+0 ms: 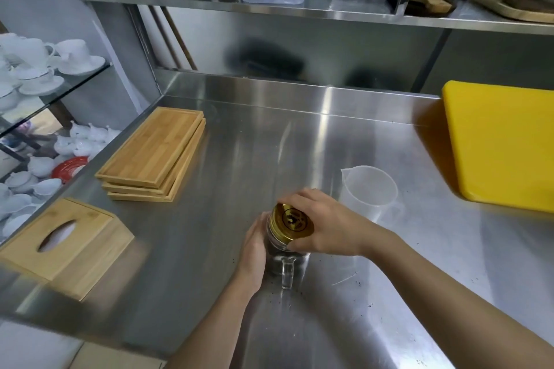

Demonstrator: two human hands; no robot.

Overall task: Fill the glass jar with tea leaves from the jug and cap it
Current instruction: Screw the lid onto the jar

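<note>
A glass jar [286,263] with a side handle stands on the steel counter [269,144], dark tea leaves showing inside. My left hand [253,252] wraps around its left side. My right hand [323,226] grips the gold lid [293,220], which sits tilted on the jar's mouth. Just behind my right hand stands the clear plastic jug [370,189], upright, and I see no leaves in it.
A stack of bamboo trays [156,154] lies at the left, with a wooden tissue box [66,244] near the front left edge. A yellow cutting board [503,144] lies at the right. Loose tea crumbs dot the counter near the jar. White cups [39,66] fill glass shelves at far left.
</note>
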